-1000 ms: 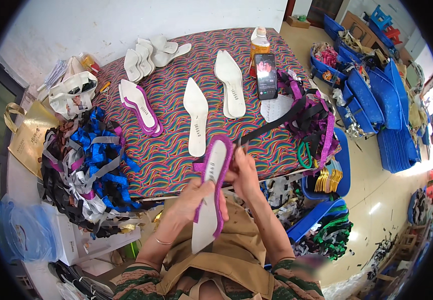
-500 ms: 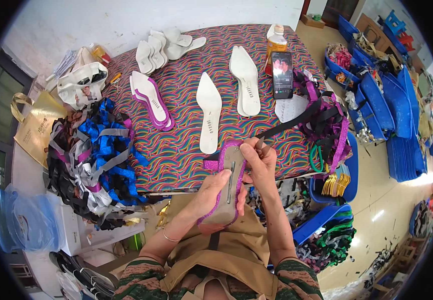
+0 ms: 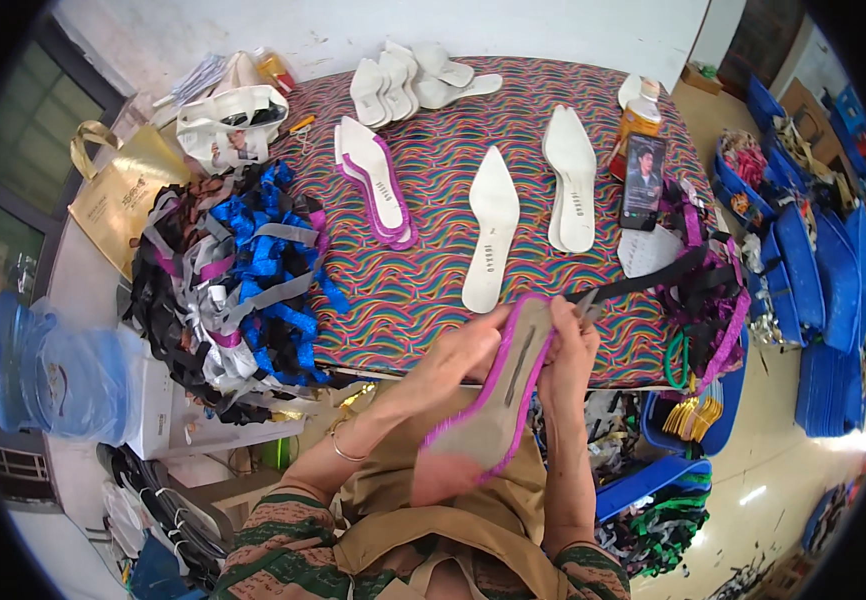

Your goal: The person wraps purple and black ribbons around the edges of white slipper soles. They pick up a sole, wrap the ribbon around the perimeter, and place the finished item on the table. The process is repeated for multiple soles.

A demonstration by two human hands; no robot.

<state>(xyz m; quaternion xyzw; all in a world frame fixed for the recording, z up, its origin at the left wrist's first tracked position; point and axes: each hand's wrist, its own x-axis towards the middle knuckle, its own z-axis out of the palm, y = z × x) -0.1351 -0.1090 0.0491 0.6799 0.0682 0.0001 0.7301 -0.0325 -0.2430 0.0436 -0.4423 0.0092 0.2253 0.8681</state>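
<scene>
Between my hands a shoe insole (image 3: 498,405) shows its grey-brown underside, with a dark metal shank along the middle and purple glitter trim round its edge. Its heel end points away from me, and the pointed toe tilts down over my apron. My right hand (image 3: 567,352) grips it by the heel's right side. A black strip (image 3: 643,283) runs from there to the right, beside a small grey pointed piece I cannot make out clearly. My left hand (image 3: 456,357) closes at the heel's left edge, fingertips partly hidden. A single white insole (image 3: 491,240) lies just beyond on the table.
Purple-trimmed insoles (image 3: 385,195), stacked white insoles (image 3: 571,185) and a phone (image 3: 643,180) against a bottle (image 3: 645,105) stand on the patterned table (image 3: 433,270). Heaps of blue, black and grey strips (image 3: 243,270) hang at left, purple strips (image 3: 723,290) at right. Blue bins (image 3: 818,260) line the floor.
My view has swung left, so the table appears farther right. The insole's toe has swung down and left, and my left hand has shifted from its middle to the heel edge.
</scene>
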